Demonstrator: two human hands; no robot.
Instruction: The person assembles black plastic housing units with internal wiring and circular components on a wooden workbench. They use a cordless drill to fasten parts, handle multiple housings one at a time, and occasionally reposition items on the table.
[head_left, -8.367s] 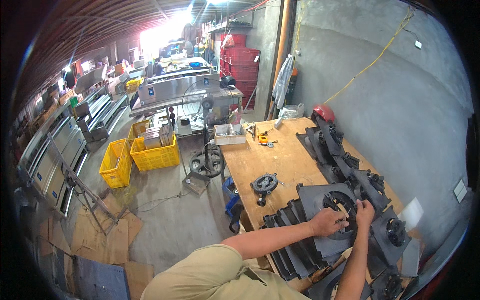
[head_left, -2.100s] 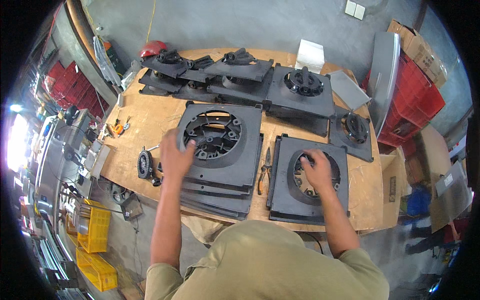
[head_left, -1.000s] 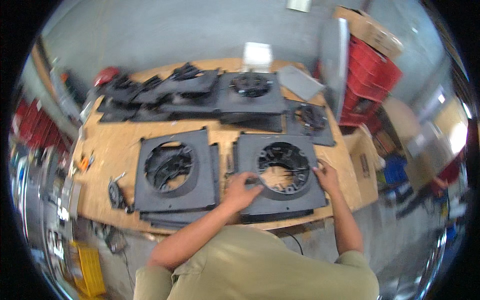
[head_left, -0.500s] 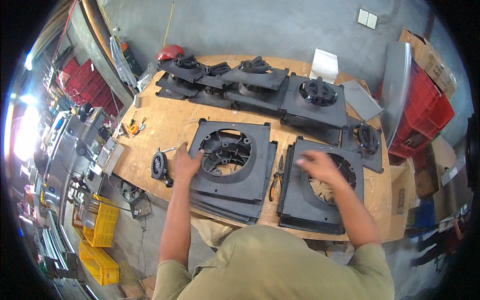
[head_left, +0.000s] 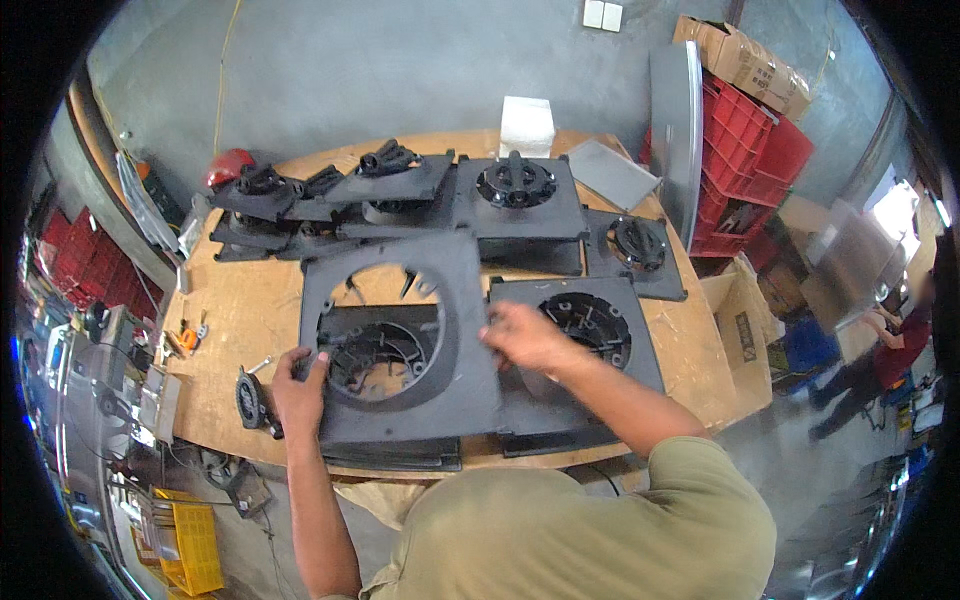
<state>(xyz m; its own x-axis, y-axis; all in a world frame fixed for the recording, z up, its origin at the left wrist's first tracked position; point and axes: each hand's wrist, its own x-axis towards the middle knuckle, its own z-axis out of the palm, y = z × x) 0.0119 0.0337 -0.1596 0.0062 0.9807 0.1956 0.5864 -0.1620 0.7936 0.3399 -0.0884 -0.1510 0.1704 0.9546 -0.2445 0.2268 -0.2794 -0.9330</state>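
Half a second ago the dark square frame lay flat on the left stack with both hands spread apart over the two stacks; now that frame is tipped up off the stack, its far edge raised toward the middle of the picture. The left hand curls round its lower left edge and the right hand pinches its right edge, so the top piece looks to be coming away from those under it. Through its round opening a second frame with a spoked hub shows on the pile below. To the right lies another flat frame, partly covered by the right forearm. How many frames remain in the left stack cannot be counted (only their front edges show near the lower rim of the surface). The fingertips under the lifted frame are hidden. The row of black parts in the upper middle overlaps too much to sort. At the right edge another person is blurred.
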